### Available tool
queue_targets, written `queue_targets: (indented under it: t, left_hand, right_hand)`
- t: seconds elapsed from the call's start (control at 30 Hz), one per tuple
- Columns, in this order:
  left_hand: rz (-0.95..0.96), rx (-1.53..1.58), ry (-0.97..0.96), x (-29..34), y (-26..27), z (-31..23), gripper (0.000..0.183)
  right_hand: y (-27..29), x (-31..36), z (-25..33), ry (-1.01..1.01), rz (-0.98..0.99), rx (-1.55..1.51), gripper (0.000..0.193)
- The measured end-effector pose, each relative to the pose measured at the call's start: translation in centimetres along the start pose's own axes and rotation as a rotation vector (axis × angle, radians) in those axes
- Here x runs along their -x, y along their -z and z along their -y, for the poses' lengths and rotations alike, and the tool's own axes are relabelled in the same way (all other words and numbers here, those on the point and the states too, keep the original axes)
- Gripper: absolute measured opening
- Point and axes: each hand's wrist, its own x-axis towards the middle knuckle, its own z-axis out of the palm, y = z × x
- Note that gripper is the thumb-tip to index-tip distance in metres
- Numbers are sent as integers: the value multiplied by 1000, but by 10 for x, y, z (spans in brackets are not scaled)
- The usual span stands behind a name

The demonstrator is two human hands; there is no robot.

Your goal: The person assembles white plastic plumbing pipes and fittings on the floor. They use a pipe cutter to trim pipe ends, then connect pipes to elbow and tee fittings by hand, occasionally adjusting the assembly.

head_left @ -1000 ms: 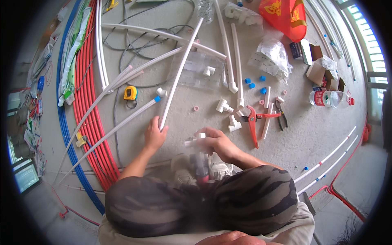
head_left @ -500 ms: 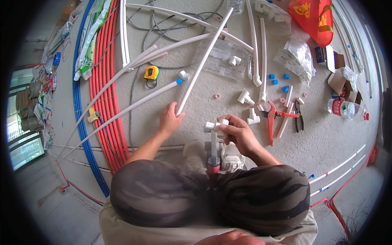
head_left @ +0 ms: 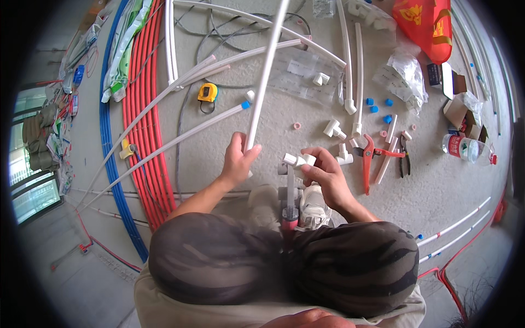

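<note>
My left hand [head_left: 236, 163] is closed around a long white plastic pipe [head_left: 266, 76] near its lower end. The pipe slants up and away from me, off the floor. Pinched in the fingers of my right hand [head_left: 332, 179] is a white tee fitting [head_left: 296, 160], one mouth turned left toward the pipe; the two are apart. Just below the fitting, between my shoes, stands a pipe-welding iron [head_left: 290, 215] with a flat upright plate, grey round sockets and a red and dark lower part. Its base is hidden by my knees.
Loose white fittings [head_left: 332, 129], a red pipe cutter [head_left: 368, 164], pliers [head_left: 404, 156] and a bottle [head_left: 458, 146] lie to the right. At left are a yellow tape measure [head_left: 207, 94], a blue-ended pipe [head_left: 180, 138] and red pipes [head_left: 143, 109]. Plastic bags [head_left: 303, 74] lie farther off.
My left hand has lifted the white pipe from the floor, shifting slightly right and standing it steeper. My right hand still holds the tee fitting, now turned a little and slightly further right.
</note>
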Motion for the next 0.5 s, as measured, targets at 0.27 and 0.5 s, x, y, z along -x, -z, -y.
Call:
queue_targets:
  t: [0.27, 0.5]
  left_hand:
    - [-33, 564, -373, 3, -21, -87, 33]
    - [-169, 533, -494, 2, -33, -115, 29]
  right_hand:
    - [-9, 1, 20, -91, 43, -223, 32]
    - [-18, -1, 20, -99, 78, -331, 28]
